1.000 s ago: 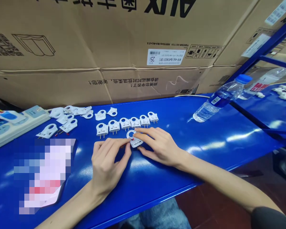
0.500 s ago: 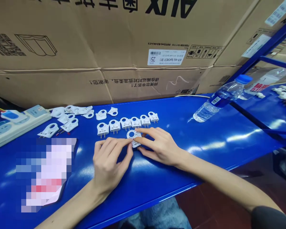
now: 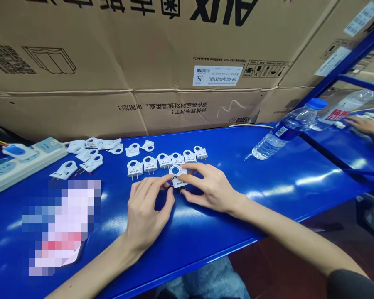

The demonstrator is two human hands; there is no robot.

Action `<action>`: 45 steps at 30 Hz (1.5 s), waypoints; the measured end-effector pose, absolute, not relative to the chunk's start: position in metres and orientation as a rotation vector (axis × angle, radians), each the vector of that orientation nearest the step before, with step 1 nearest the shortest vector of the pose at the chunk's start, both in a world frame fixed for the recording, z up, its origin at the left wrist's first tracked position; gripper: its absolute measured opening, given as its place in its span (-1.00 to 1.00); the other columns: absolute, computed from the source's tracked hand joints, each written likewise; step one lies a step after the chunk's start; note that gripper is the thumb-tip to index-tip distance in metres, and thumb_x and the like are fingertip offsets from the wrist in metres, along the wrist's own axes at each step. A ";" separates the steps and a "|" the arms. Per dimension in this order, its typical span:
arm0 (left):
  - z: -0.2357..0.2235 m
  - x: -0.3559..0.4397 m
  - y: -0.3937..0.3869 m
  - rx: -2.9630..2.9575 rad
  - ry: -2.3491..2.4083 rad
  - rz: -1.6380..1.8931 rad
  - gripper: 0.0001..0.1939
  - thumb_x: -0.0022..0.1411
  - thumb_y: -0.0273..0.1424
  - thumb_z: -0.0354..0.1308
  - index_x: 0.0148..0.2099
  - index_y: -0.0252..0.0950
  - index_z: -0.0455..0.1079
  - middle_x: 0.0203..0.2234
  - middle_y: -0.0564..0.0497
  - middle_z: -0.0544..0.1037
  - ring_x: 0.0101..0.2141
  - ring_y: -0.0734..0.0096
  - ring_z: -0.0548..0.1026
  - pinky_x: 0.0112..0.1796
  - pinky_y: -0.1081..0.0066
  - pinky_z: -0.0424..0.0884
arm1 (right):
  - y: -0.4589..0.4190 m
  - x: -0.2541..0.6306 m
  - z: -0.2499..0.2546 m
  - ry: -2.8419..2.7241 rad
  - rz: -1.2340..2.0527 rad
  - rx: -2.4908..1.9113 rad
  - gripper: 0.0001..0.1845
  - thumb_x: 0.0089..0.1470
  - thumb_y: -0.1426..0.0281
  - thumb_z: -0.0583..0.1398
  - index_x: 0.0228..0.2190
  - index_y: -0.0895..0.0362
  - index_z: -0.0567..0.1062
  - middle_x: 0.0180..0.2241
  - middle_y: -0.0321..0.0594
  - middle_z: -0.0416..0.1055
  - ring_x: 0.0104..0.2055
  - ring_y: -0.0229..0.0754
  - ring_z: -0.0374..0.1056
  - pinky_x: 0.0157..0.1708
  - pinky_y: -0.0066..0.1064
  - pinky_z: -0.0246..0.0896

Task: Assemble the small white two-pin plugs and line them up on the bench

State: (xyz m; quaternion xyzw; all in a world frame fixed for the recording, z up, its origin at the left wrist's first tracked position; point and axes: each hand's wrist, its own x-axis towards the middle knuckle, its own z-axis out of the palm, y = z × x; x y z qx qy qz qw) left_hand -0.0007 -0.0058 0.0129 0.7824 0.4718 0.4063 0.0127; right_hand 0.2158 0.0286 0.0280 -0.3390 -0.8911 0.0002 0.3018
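Observation:
Both my hands pinch one white plug (image 3: pixel 177 175) with a ring handle, held just above the blue table (image 3: pixel 268 187). My left hand (image 3: pixel 146 214) grips its left edge with thumb and forefinger. My right hand (image 3: pixel 210 187) holds its right side, fingers curled round it. Small metal prongs stick out below the plug. Just beyond it stands a row of several white plugs (image 3: pixel 165 161) with prongs toward me.
Loose white plug parts (image 3: pixel 87 154) lie at the back left beside a power strip (image 3: pixel 15 162). A water bottle (image 3: pixel 286 126) lies on its side at the right. Cardboard boxes (image 3: pixel 143 62) wall the back. Another person's hand (image 3: pixel 363 124) works at the far right.
My hands have lifted the plug slightly off the table and shifted it a little up and right. Another person's hand has come into view at the far right.

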 end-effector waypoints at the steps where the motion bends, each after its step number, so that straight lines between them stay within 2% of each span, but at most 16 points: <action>1: 0.012 0.000 -0.006 2.422 1.477 1.265 -0.70 0.39 -0.48 0.16 0.14 -0.19 0.37 -0.26 0.04 0.58 -0.23 0.30 0.57 -0.12 0.23 0.38 | 0.029 0.216 0.028 -2.355 0.012 -0.917 -0.73 0.29 0.28 0.23 -0.02 0.07 0.56 0.13 -0.04 0.48 -0.03 -0.11 0.51 -0.08 -0.25 0.47; 7: 0.006 -0.001 -0.006 2.349 1.571 1.136 -0.69 0.38 -0.40 0.15 0.14 -0.21 0.32 -0.14 -0.06 0.55 -0.13 0.18 0.55 -0.10 0.16 0.42 | 0.027 0.215 0.028 -2.341 0.107 -1.079 -0.66 0.27 0.24 0.24 0.05 0.05 0.49 0.14 -0.05 0.44 -0.13 -0.10 0.53 -0.18 -0.25 0.49; 10: 0.005 -0.001 -0.005 2.403 1.561 0.966 -0.70 0.38 -0.37 0.14 0.14 -0.21 0.35 -0.03 -0.13 0.53 -0.02 0.08 0.51 -0.05 0.09 0.44 | 0.033 0.219 0.029 -2.309 0.134 -1.130 -0.60 0.30 0.24 0.22 0.11 0.07 0.42 0.15 -0.04 0.44 -0.02 -0.03 0.52 -0.10 -0.20 0.50; 13: 0.004 -0.001 -0.005 2.482 1.488 0.864 -0.74 0.40 -0.37 0.12 0.11 -0.18 0.41 0.01 -0.13 0.53 0.02 0.05 0.48 -0.04 0.07 0.45 | 0.047 0.233 0.031 -2.248 0.100 -1.206 -0.58 0.31 0.27 0.20 0.15 0.05 0.36 0.15 -0.06 0.45 0.12 0.02 0.46 0.01 -0.17 0.46; 18: 0.005 -0.001 -0.005 2.561 1.385 0.831 -0.81 0.42 -0.43 0.09 0.01 -0.19 0.47 -0.01 -0.09 0.56 0.02 0.08 0.48 -0.06 0.08 0.43 | 0.075 0.272 0.038 -2.174 -0.043 -1.600 -0.56 0.30 0.32 0.15 0.17 0.11 0.35 0.15 0.00 0.44 0.08 0.10 0.45 -0.05 -0.14 0.42; 23: 0.005 -0.001 -0.006 2.535 1.425 0.861 -0.82 0.42 -0.44 0.08 -0.03 -0.20 0.49 -0.03 -0.11 0.57 0.01 0.09 0.48 -0.09 0.10 0.43 | 0.087 0.296 0.036 -2.236 -0.016 -1.830 -0.69 0.28 0.33 0.17 0.04 0.08 0.43 0.04 -0.03 0.49 0.01 0.12 0.46 -0.16 -0.21 0.35; 29: 0.006 -0.003 -0.005 2.510 1.431 0.892 -0.85 0.42 -0.46 0.08 -0.12 -0.21 0.48 -0.06 -0.09 0.58 -0.01 0.12 0.48 -0.07 0.10 0.42 | 0.089 0.296 0.028 -2.313 0.080 -1.849 -0.76 0.29 0.34 0.19 -0.02 0.07 0.47 -0.03 -0.06 0.52 -0.01 0.10 0.46 -0.21 -0.24 0.32; 38: 0.005 -0.003 -0.005 2.513 1.417 0.911 -0.87 0.43 -0.42 0.10 -0.05 -0.21 0.46 -0.07 -0.08 0.59 -0.02 0.13 0.48 -0.10 0.14 0.40 | 0.090 0.297 0.028 -2.315 0.112 -1.834 -0.69 0.25 0.38 0.27 0.03 0.01 0.50 0.07 -0.11 0.51 0.04 0.11 0.46 -0.16 -0.22 0.36; 42: 0.006 -0.002 -0.005 2.514 1.429 0.922 -0.85 0.40 -0.46 0.11 -0.09 -0.20 0.49 -0.08 -0.07 0.59 -0.02 0.10 0.49 -0.10 0.12 0.40 | 0.088 0.294 0.029 -2.295 0.141 -1.850 -0.66 0.25 0.41 0.26 0.05 -0.01 0.49 0.10 -0.15 0.50 0.06 0.12 0.46 -0.15 -0.21 0.37; 45: 0.005 -0.003 -0.005 2.514 1.440 0.906 -0.86 0.40 -0.46 0.11 -0.12 -0.18 0.50 -0.07 -0.07 0.59 -0.02 0.10 0.48 -0.12 0.13 0.40 | 0.085 0.292 0.031 -2.306 0.151 -1.831 -0.59 0.24 0.44 0.23 0.11 0.02 0.45 0.13 -0.10 0.47 0.09 0.14 0.45 -0.09 -0.15 0.39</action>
